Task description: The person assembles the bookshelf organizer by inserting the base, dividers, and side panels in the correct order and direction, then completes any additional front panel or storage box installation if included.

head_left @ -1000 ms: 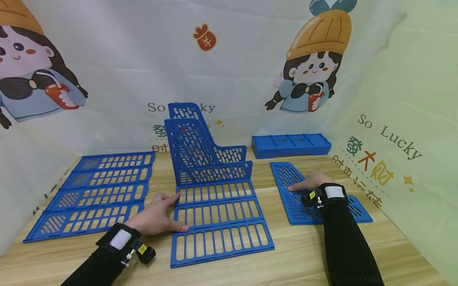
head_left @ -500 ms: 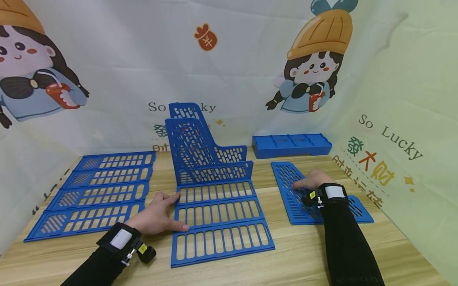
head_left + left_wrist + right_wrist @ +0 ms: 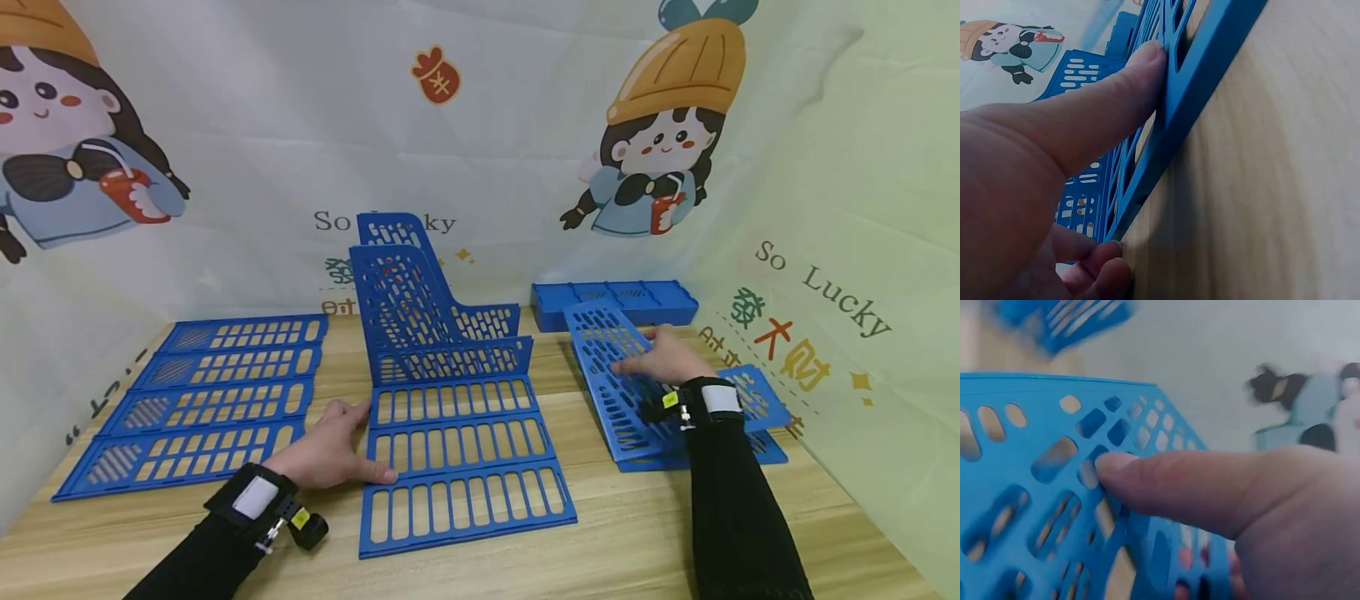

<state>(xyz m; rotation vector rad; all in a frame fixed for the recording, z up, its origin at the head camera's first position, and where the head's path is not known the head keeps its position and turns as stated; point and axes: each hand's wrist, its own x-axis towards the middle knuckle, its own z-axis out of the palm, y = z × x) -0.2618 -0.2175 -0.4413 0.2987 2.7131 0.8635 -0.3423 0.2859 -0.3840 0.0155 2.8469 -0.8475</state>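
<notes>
My right hand (image 3: 670,357) grips a blue perforated L-shaped magazine-rack panel (image 3: 600,367); it is raised and tilted, its far end higher. In the right wrist view the thumb (image 3: 1166,487) lies across the face, fingertips showing behind through the holes. A matching panel (image 3: 772,450) lies under it on the table. At the left edge of a blue slotted base (image 3: 465,472), my left hand (image 3: 330,450) rests with thumb and index finger spread. The left wrist view has that thumb (image 3: 1110,100) on the base's frame, other fingertips against its edge. Two upright L-shaped panels (image 3: 397,308) stand at the base's back.
Several flat blue slotted panels (image 3: 217,454) lie side by side on the left of the wooden table (image 3: 465,575). A long low blue part (image 3: 615,315) sits at the back right, against the printed cloth backdrop (image 3: 510,125).
My right hand has lifted the top L-shaped panel, uncovering the matching one beneath. The left hand stays at the base's edge.
</notes>
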